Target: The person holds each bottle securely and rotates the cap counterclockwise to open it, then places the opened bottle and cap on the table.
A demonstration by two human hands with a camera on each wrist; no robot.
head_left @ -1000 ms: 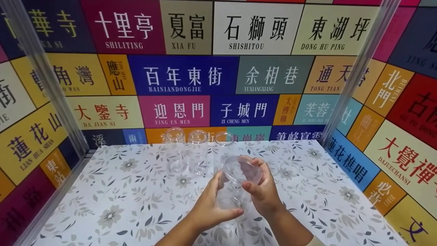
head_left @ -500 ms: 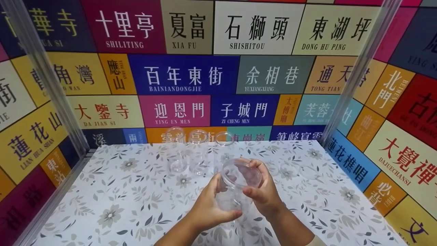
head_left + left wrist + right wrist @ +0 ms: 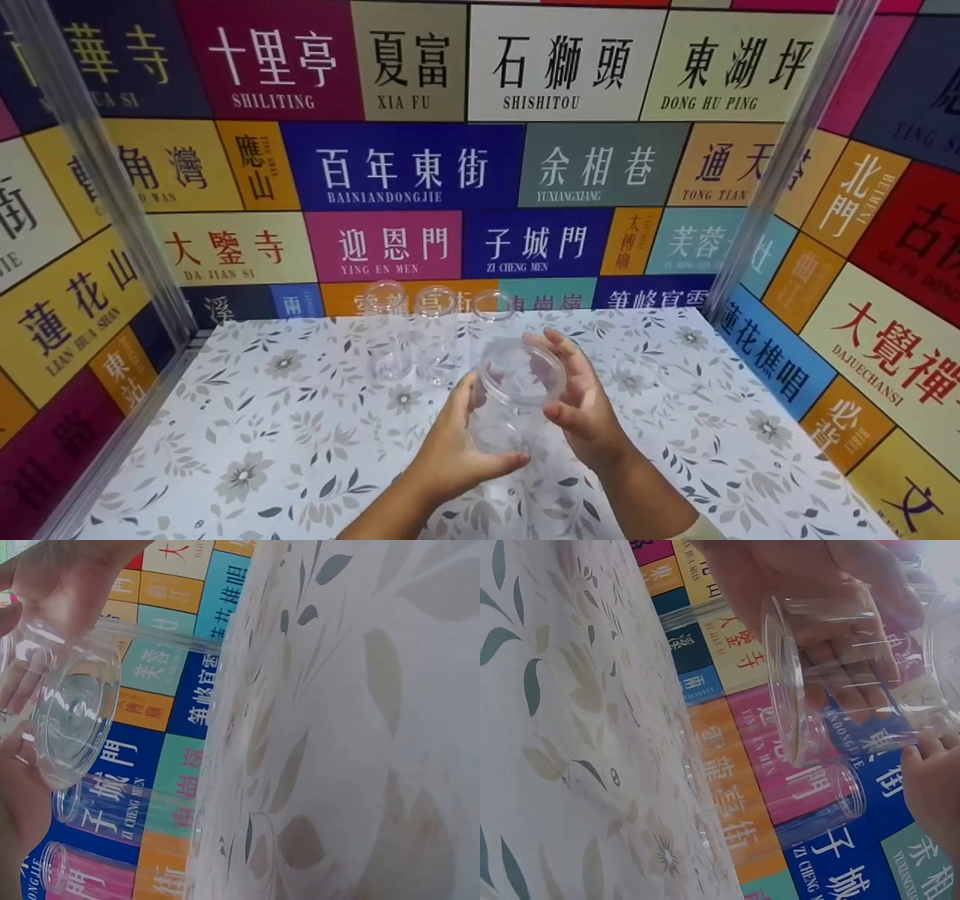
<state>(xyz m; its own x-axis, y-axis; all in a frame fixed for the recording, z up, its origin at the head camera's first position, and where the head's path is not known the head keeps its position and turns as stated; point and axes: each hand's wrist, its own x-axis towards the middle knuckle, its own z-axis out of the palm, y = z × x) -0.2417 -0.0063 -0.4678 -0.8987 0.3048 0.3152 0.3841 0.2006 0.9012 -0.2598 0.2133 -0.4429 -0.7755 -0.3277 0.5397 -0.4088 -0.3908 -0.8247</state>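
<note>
A clear plastic jar [image 3: 499, 420] is held tilted above the table by my left hand [image 3: 450, 446], whose fingers and thumb go around its side. Its round clear top [image 3: 523, 369] faces up towards me; whether a lid sits on it I cannot tell surely. My right hand [image 3: 589, 409] is beside this top, with fingers spread and loosened around the edge. In the left wrist view, the jar's round base [image 3: 79, 720] faces the camera. Through the jar wall [image 3: 840, 675] in the right wrist view, the left hand's fingers [image 3: 847, 690] show.
Three clear jars stand in a row at the back: a left jar [image 3: 388, 337], a middle jar [image 3: 436, 337] and a right jar [image 3: 493, 307], partly hidden. Faint clear discs [image 3: 682, 379] lie on the flowered tabletop [image 3: 300, 450] to the right. Sign-covered walls [image 3: 405, 165] enclose the table.
The right hand's fingers have loosened from the jar's top and spread slightly outward. The top has shifted a little left, while the left hand keeps its hold.
</note>
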